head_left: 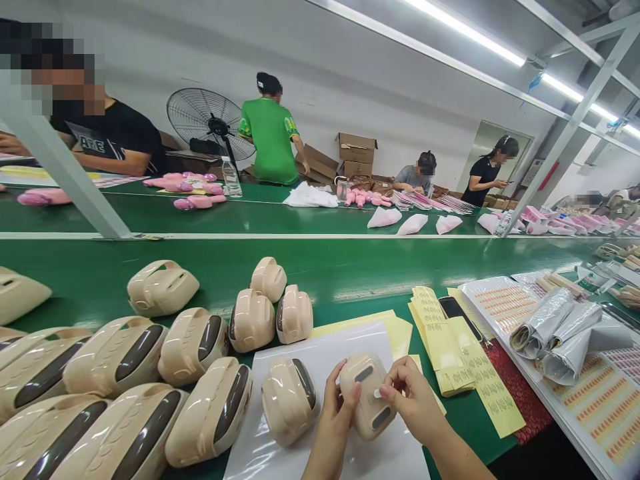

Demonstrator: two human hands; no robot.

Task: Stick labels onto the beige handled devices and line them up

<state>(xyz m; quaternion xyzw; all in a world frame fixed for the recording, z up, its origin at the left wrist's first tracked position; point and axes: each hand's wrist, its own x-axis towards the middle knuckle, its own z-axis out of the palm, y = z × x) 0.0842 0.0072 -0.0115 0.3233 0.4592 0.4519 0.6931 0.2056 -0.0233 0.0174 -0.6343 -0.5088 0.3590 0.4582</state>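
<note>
1. Left hand (336, 417) cups a beige plastic shell (369, 395) from its left side, thumb up on the top edge, fingers (345, 400) wrapped round and closed on the casing
2. Right hand (413, 400) sits at the shell's right edge, thumb and forefinger pressed together pinching a small white sticker (379, 393) against the flat face; whether it is fully stuck down is too small to tell
3. Shell is held just above a white sheet (325, 353) on the green counter (350, 273), flat face tilted up toward the camera, two dark oval slots showing between the two hands
4. Handling, as a judgement: hard moulded plastic, looks hollow and light, stiff, glossy so a bit slippery; the curved sides offer the firmest hold, keeping the flat face free
5. Sticker looks thin and floppy, best taken by an edge with the fingertips
6. Just left of the left fingers a second shell (289, 400) lies on the same sheet, apart from the held one
7. Further left many larger cream housings (117, 357) with dark windows crowd the counter
8. Right of the right fingers lie yellow backing strips (453, 347), then rolled grey bags (560, 333) well apart
</note>
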